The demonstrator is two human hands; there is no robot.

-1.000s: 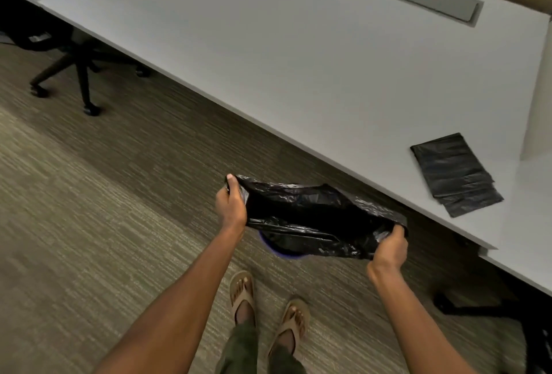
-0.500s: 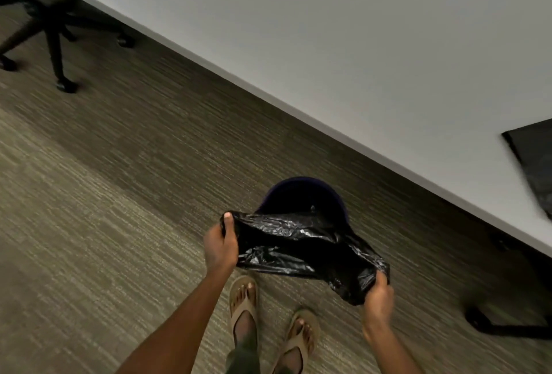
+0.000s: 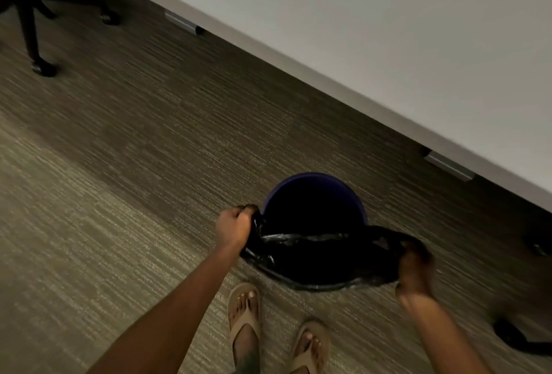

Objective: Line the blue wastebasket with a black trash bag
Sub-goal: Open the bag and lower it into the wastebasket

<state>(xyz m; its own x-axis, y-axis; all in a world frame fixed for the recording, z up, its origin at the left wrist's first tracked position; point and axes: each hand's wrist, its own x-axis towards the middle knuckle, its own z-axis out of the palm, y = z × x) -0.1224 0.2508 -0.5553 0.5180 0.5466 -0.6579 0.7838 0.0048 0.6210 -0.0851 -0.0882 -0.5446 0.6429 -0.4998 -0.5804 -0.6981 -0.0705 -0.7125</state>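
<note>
The blue wastebasket point(image 3: 313, 182) stands on the carpet just in front of the desk edge, its round mouth dark inside. A black trash bag point(image 3: 316, 257) is stretched across the near side of its rim and hangs over the front wall. My left hand point(image 3: 233, 228) grips the bag's edge at the basket's left rim. My right hand point(image 3: 413, 266) grips the bag's other edge, to the right of the basket and slightly nearer to me. The basket's far rim shows bare blue.
A grey desk point(image 3: 388, 30) runs diagonally across the top right, with the basket close to its edge. An office chair base point(image 3: 33, 30) stands at the top left. Another dark chair base point(image 3: 525, 337) lies at the right. My feet in sandals point(image 3: 245, 314) are just behind the basket.
Both hands have dropped lower with the bag, from above the basket down to its rim. The bag now drapes over the near side, and the view has tilted down.
</note>
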